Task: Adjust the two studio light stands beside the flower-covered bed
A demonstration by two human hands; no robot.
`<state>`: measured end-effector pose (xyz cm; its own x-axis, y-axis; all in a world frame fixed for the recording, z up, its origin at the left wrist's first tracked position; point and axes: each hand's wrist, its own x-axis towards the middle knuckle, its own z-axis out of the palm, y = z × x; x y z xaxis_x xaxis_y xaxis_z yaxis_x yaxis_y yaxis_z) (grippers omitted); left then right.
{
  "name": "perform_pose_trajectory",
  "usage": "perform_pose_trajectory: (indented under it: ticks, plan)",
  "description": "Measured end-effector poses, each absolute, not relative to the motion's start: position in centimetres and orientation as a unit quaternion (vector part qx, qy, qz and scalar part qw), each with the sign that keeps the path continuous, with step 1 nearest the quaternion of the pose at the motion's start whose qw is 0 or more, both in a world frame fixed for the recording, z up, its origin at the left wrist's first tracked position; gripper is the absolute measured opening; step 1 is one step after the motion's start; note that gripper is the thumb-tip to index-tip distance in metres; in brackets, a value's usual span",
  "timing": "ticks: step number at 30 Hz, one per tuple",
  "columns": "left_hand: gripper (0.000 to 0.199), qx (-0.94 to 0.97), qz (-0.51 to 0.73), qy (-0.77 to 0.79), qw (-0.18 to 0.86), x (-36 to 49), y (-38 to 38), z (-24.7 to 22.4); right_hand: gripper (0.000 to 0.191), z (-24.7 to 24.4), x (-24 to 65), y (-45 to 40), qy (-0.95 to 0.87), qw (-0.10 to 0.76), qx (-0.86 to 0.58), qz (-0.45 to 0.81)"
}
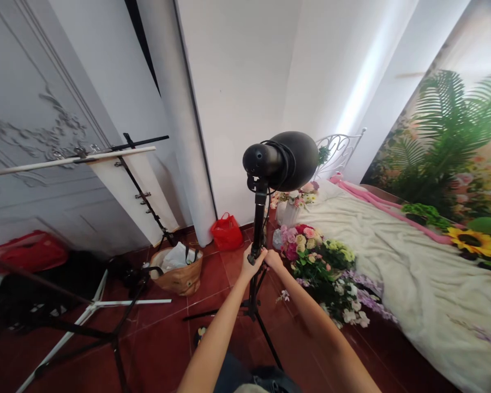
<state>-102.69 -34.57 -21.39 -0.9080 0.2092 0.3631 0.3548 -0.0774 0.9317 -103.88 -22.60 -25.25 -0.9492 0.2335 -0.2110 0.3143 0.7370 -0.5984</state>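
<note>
A black studio lamp [288, 161] with a round reflector and a coiled cable tops a black light stand [259, 221] in the middle of the view. My left hand [251, 263] is wrapped round the stand's pole at a black clamp knob. Just to its right, my right hand [273, 260] is closed against the same pole, its fingers partly hidden. Below my hands the stand's legs spread over the red tiled floor [159, 338].
Artificial flowers [311, 245] and a bed with a cream blanket [384, 234] lie to the right. A red bag [227, 232], a woven basket [184, 275] and a backdrop stand [141, 194] are on the left, with white legs [92, 308] and dark poles nearer.
</note>
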Motion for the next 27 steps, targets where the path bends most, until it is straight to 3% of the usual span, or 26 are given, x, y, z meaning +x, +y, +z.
perform_pose_trajectory:
  ticks: [4, 7, 10, 13, 19, 27]
  plan:
    - [0.022, -0.208, -0.710, -0.670, 0.060, -102.8, -34.4, -21.7, 0.050, -26.2, -101.2, -22.1, 0.917, -0.016, 0.145, -0.371]
    - [0.023, -0.201, -0.714, -0.668, 0.061, -102.8, -34.3, -21.9, 0.038, -26.6, -98.7, -22.0, 0.911, -0.119, 0.053, -0.391]
    - [0.023, -0.195, -0.713, -0.671, 0.058, -102.6, -34.3, -21.7, 0.038, -26.5, -96.8, -21.9, 0.910, -0.168, -0.036, -0.376]
    - [0.023, -0.188, -0.712, -0.674, 0.056, -102.4, -34.2, -21.4, 0.042, -26.1, -96.2, -21.4, 0.928, -0.174, -0.056, -0.325]
    - [0.025, -0.181, -0.712, -0.676, 0.066, -102.2, -34.2, -21.4, 0.028, -24.6, -97.2, -20.6, 0.967, -0.165, -0.059, -0.187]
    - [0.025, -0.196, -0.700, -0.681, 0.088, -102.4, -34.2, -21.2, 0.033, -23.3, -97.9, -22.8, 0.988, -0.120, -0.059, -0.076]
